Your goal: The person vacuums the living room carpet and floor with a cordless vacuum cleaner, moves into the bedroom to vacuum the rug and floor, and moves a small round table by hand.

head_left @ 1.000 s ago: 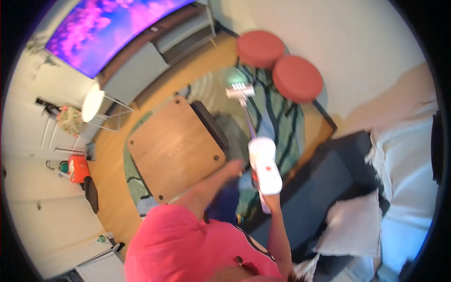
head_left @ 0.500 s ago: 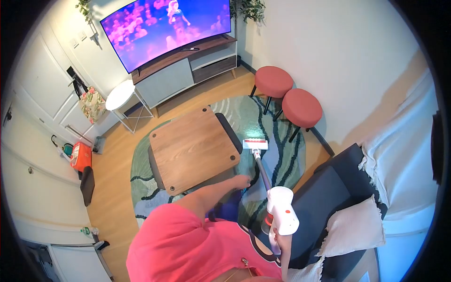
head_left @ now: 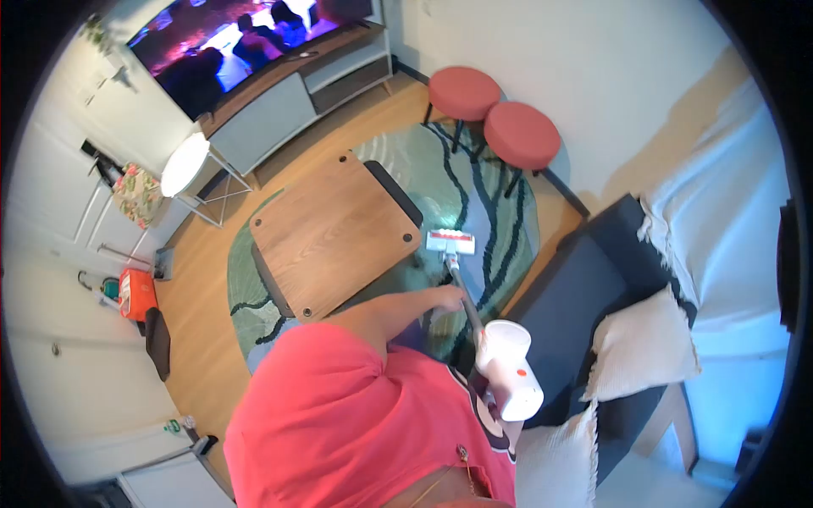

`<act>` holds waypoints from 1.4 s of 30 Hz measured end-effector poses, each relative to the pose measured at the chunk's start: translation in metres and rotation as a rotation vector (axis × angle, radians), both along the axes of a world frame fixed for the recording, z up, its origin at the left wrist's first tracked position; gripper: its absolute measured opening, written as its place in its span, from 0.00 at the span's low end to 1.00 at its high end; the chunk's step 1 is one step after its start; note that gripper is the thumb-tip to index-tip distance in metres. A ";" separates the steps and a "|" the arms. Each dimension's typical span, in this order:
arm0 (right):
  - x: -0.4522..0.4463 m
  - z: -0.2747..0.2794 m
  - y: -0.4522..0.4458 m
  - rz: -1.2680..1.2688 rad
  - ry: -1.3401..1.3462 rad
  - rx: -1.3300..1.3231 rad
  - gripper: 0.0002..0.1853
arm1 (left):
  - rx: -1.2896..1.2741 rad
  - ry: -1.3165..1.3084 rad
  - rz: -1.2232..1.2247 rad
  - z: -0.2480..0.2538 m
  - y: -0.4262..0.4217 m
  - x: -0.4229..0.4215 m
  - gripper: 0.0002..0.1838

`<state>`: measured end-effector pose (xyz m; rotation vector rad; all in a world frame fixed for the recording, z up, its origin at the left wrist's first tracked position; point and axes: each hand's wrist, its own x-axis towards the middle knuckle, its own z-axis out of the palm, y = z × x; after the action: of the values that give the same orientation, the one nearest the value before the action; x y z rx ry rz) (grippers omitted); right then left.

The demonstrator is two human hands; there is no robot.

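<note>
Beside the right corner of the brown wooden table (head_left: pixel 339 229), you are apparently vacuuming: white stick vacuum (head_left: pixel 511 372), floor head (head_left: pixel 450 244) on green patterned oval rug (head_left: pixel 478 195). Left hand (head_left: pixel 447 298) meeting grey wand (head_left: pixel 469 310), right hand hidden: both grips unclear. Further strokes are likely calling for skirting that corner; open rug is stretching toward its far edge.

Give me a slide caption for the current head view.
Stick vacuum, its floor head on a patterned green rug beside a wood-topped coffee table, with the left hand at the wand.
</note>
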<state>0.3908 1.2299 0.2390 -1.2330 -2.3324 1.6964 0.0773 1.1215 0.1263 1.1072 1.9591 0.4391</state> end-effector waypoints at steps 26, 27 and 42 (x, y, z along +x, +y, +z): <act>-0.270 -0.002 -0.072 -0.457 0.125 -0.204 0.08 | 0.040 -0.057 0.252 -0.033 -0.110 -0.221 0.19; -0.279 -0.003 -0.061 -0.457 0.186 -0.196 0.06 | 0.050 -0.064 0.255 -0.033 -0.105 -0.222 0.18; -0.256 -0.017 0.048 -0.167 0.199 -0.174 0.10 | 0.119 0.046 0.189 -0.065 0.047 -0.204 0.15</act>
<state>0.1346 1.2781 0.2222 -1.1817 -1.9499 1.8984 -0.1263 1.1686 0.0612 1.0168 2.1105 0.6433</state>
